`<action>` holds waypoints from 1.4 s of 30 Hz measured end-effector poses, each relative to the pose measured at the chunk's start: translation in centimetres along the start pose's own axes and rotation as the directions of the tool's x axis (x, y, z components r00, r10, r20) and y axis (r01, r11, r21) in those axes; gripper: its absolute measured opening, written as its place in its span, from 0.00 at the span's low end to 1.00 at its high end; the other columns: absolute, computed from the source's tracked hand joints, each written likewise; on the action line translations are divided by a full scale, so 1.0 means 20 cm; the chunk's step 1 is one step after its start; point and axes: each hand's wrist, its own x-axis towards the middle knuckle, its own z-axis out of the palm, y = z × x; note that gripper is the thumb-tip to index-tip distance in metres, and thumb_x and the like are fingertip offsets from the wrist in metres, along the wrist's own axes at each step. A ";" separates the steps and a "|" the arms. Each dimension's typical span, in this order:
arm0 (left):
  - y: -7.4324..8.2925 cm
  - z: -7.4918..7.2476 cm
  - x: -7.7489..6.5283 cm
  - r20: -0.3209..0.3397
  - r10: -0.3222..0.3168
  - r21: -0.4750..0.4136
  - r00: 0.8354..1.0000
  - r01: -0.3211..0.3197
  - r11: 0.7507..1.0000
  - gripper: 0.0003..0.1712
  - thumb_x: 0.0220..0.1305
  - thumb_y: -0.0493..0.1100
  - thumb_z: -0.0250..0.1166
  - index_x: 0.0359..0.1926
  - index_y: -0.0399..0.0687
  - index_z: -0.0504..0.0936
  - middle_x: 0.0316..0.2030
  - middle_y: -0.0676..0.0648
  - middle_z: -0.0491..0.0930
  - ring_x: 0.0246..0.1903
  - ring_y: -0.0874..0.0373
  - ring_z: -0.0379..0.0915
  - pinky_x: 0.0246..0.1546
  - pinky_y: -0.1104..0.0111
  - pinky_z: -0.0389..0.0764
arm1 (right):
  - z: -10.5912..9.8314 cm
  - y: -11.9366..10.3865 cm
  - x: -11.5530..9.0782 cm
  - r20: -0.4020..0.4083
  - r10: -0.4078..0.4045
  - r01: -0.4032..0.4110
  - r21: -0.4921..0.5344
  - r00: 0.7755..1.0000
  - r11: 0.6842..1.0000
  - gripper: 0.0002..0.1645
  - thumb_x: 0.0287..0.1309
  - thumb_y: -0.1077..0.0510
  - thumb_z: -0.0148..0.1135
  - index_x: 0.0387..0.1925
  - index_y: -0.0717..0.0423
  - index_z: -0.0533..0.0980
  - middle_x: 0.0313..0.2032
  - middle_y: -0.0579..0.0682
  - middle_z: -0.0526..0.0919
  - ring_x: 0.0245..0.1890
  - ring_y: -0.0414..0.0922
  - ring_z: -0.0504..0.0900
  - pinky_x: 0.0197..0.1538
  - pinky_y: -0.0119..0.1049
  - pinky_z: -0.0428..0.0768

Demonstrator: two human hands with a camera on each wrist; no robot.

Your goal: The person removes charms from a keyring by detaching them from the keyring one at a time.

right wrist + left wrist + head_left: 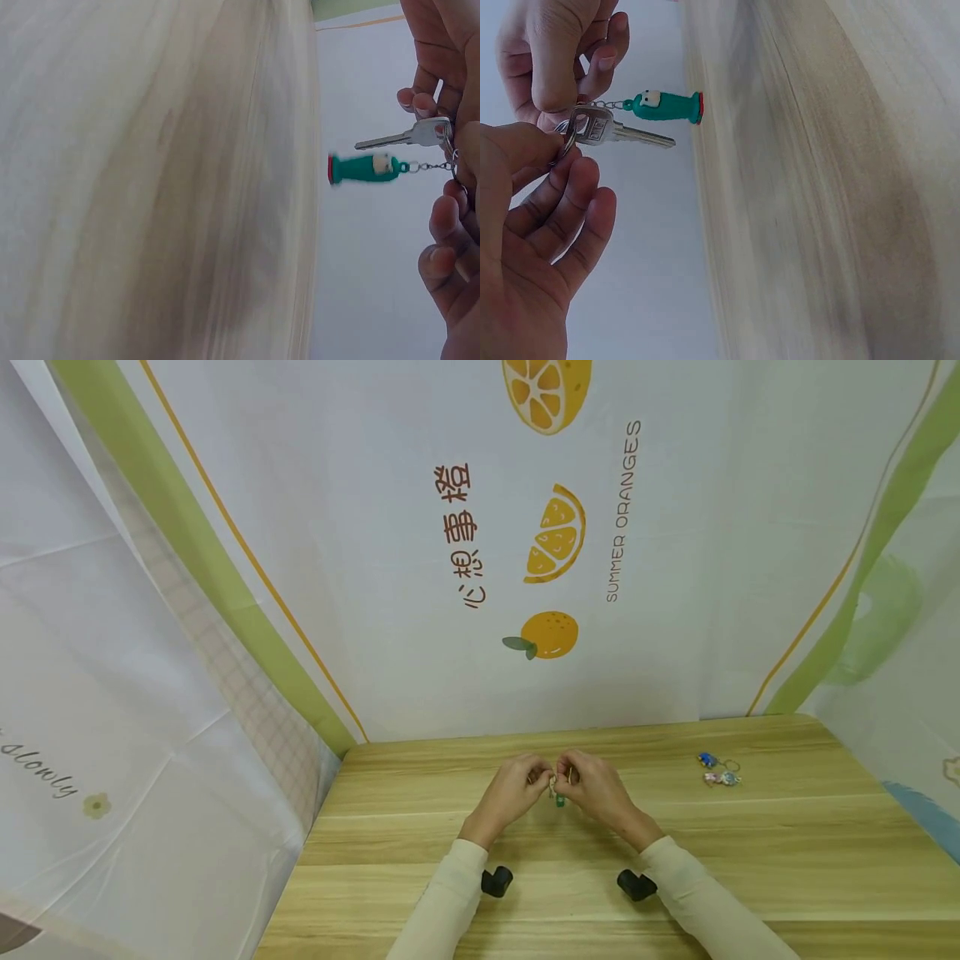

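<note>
My left hand and right hand meet over the wooden table, fingertips nearly together. Between them is a metal key ring, pinched by thumb and fingers of both hands. A silver key hangs from the ring. Beside it, on a short chain, dangles a green figure charm with a pale face and a red base. Key and charm hang free above the tabletop. Fingers partly hide the ring, so whether the key is fully threaded on it cannot be told.
On the right of the table lie a blue charm with a ring and a pink and pale-blue charm. Black angled pieces show beside both sleeves. A printed cloth hangs behind the table's far edge.
</note>
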 end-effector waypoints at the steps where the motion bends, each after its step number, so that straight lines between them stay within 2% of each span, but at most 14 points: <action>1: 0.00 0.00 0.00 0.001 0.002 0.003 1.000 -0.002 1.000 0.08 0.80 0.40 0.62 0.48 0.44 0.87 0.42 0.48 0.87 0.39 0.62 0.83 0.42 0.75 0.84 | 0.00 0.00 0.00 0.010 0.002 -0.002 0.011 1.000 1.000 0.13 0.54 0.71 0.68 0.31 0.51 0.76 0.27 0.41 0.77 0.24 0.29 0.69 0.26 0.26 0.71; 8: 0.01 -0.01 0.01 0.014 0.004 -0.010 1.000 -0.004 1.000 0.07 0.78 0.39 0.64 0.47 0.44 0.88 0.43 0.46 0.88 0.40 0.58 0.85 0.42 0.74 0.84 | -0.03 0.01 0.00 0.049 -0.029 0.027 0.054 0.998 0.998 0.12 0.56 0.71 0.67 0.32 0.52 0.76 0.27 0.41 0.76 0.26 0.29 0.68 0.28 0.27 0.73; 13: 0.01 -0.02 0.01 0.030 0.003 -0.011 1.000 -0.003 1.000 0.06 0.77 0.38 0.65 0.45 0.44 0.88 0.42 0.47 0.87 0.39 0.61 0.83 0.41 0.75 0.83 | -0.04 0.02 0.00 0.095 -0.030 0.023 0.077 0.995 0.997 0.12 0.58 0.71 0.66 0.33 0.51 0.75 0.27 0.40 0.74 0.27 0.30 0.68 0.29 0.27 0.72; 20: 0.02 -0.02 0.01 0.040 0.015 -0.001 0.999 -0.015 1.000 0.06 0.77 0.37 0.65 0.45 0.44 0.88 0.40 0.47 0.87 0.36 0.63 0.81 0.39 0.76 0.82 | -0.04 0.02 0.00 0.110 -0.063 0.053 0.093 0.992 0.994 0.13 0.60 0.71 0.66 0.33 0.50 0.75 0.28 0.39 0.74 0.27 0.30 0.69 0.29 0.27 0.72; 28: 0.00 -0.02 0.01 0.036 0.009 0.024 0.999 -0.009 1.000 0.07 0.78 0.40 0.64 0.47 0.45 0.89 0.43 0.47 0.88 0.39 0.62 0.83 0.41 0.74 0.83 | -0.04 0.04 0.00 0.142 -0.109 0.084 0.168 0.984 0.982 0.04 0.71 0.68 0.65 0.41 0.58 0.78 0.34 0.47 0.81 0.30 0.33 0.76 0.32 0.29 0.79; 33: 0.00 -0.02 0.00 0.036 0.019 0.009 0.999 -0.020 1.000 0.08 0.79 0.41 0.64 0.48 0.45 0.89 0.43 0.47 0.88 0.38 0.63 0.82 0.41 0.75 0.82 | -0.04 0.05 -0.01 0.163 -0.060 0.014 0.269 0.985 0.963 0.07 0.71 0.71 0.61 0.43 0.58 0.78 0.35 0.53 0.82 0.27 0.37 0.75 0.31 0.30 0.79; 38: -0.01 -0.02 0.00 0.019 0.005 0.000 1.000 -0.005 1.000 0.10 0.79 0.42 0.63 0.50 0.45 0.88 0.45 0.47 0.88 0.41 0.61 0.83 0.43 0.74 0.83 | -0.03 0.05 -0.01 0.153 0.006 -0.054 0.310 0.988 0.949 0.08 0.72 0.71 0.61 0.44 0.56 0.80 0.35 0.50 0.84 0.26 0.49 0.80 0.31 0.31 0.81; 42: -0.01 -0.02 0.00 0.003 -0.010 -0.009 1.000 0.010 1.000 0.10 0.80 0.42 0.62 0.51 0.44 0.88 0.47 0.47 0.87 0.42 0.59 0.84 0.45 0.72 0.84 | -0.03 0.04 -0.01 0.151 0.058 -0.105 0.332 0.987 0.937 0.07 0.74 0.69 0.61 0.46 0.56 0.81 0.38 0.52 0.87 0.26 0.56 0.83 0.30 0.32 0.81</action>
